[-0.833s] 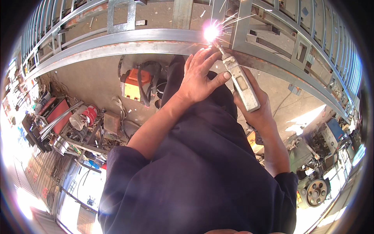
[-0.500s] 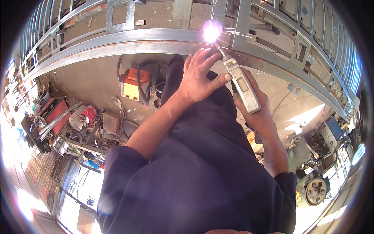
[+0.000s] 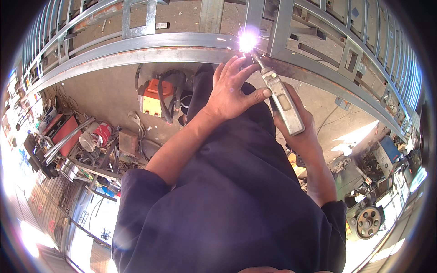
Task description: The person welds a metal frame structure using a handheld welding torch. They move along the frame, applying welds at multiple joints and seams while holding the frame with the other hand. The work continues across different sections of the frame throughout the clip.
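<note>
The left hand (image 3: 232, 91) is bare and spread open, holding nothing, with its fingertips near the glaring arc (image 3: 248, 42), so sparks or heat could burn the skin; whether its thumb touches the welding tool (image 3: 284, 102), I cannot tell. The right hand (image 3: 307, 120) is closed around this tool, and if the grip tilts, the thin tip could wander along the metal frame (image 3: 173, 40) where the arc glows. The frame has smooth, silvery, square-edged bars with brownish rust stains, while the tool's handle is pale, long, boxy and scuffed.
</note>
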Tool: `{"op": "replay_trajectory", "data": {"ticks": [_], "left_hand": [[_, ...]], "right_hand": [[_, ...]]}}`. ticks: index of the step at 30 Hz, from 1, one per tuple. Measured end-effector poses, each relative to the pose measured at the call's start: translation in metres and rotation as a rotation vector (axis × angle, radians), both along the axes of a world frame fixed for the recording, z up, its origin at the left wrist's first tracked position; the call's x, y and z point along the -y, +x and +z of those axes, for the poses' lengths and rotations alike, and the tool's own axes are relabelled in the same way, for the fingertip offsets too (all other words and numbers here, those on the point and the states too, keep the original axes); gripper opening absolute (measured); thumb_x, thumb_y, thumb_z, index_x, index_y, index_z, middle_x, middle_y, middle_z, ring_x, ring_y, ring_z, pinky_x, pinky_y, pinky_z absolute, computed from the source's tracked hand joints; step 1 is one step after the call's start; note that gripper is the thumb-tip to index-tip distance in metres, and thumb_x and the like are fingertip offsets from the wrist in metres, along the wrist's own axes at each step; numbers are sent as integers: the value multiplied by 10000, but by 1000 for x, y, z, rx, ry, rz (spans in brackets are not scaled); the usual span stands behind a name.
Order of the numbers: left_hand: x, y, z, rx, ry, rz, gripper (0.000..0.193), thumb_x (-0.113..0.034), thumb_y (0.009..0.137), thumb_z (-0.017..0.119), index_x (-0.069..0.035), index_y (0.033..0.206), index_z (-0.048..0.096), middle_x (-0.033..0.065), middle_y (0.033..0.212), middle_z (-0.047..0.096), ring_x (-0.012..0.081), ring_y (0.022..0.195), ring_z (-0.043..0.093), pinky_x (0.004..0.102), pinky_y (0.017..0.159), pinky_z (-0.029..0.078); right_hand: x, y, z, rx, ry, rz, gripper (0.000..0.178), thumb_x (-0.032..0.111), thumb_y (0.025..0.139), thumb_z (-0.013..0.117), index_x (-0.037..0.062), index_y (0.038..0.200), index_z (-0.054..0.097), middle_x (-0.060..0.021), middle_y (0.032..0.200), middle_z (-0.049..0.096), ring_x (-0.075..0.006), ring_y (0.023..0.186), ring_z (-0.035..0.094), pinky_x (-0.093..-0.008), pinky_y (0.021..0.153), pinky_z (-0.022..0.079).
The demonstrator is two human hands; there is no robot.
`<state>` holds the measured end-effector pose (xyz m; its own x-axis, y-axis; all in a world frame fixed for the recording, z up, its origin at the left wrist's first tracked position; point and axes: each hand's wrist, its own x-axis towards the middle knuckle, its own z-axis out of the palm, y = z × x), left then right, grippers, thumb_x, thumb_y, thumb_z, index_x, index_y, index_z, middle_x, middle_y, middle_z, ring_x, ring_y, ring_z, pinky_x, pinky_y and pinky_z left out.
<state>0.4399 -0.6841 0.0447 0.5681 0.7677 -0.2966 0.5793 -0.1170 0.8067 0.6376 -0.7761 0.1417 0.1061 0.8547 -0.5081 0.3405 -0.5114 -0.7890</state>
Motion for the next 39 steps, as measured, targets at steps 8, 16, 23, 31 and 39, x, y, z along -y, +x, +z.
{"op": "replay_trajectory", "data": {"ticks": [8, 16, 23, 31, 39], "left_hand": [[-1, 2, 3, -14, -15, -17, 932, -835, 797, 683, -160, 1438, 641, 198, 1595, 449, 414, 1567, 290, 638, 1261, 173], [1, 2, 4, -40, 7, -30, 937, -835, 792, 688, -157, 1437, 646, 180, 1597, 457, 416, 1564, 298, 635, 1260, 171], [1, 2, 7, -34, 16, -51, 932, -828, 797, 690, -133, 1417, 663, 182, 1592, 468, 424, 1556, 316, 627, 1264, 159], [2, 3, 10, -59, -14, -64, 921, -831, 795, 688, -158, 1423, 661, 188, 1609, 446, 430, 1570, 284, 642, 1269, 133], [4, 6, 12, -62, -12, -60, 895, -802, 789, 724, -178, 1427, 655, 167, 1614, 436, 436, 1571, 274, 661, 1263, 146]], "right_hand": [[3, 0, 1, 45, -15, -24, 715, 60, 898, 710, 200, 1559, 475, -146, 1165, 741, -285, 1064, 754, -384, 906, 578], [10, 3, -4, 42, 20, -15, 732, 74, 897, 713, 213, 1570, 461, -150, 1160, 744, -306, 1046, 758, -390, 894, 582], [14, 3, -3, 39, 2, -24, 740, 66, 896, 710, 215, 1575, 457, -146, 1148, 747, -298, 1026, 763, -393, 880, 583], [15, 4, 1, 62, -34, -10, 750, 82, 895, 717, 229, 1578, 443, -151, 1116, 753, -322, 1019, 768, -397, 867, 585], [17, 4, 3, 67, 3, -7, 745, 63, 895, 705, 190, 1581, 445, -170, 1158, 743, -319, 1043, 762, -391, 883, 582]]}}
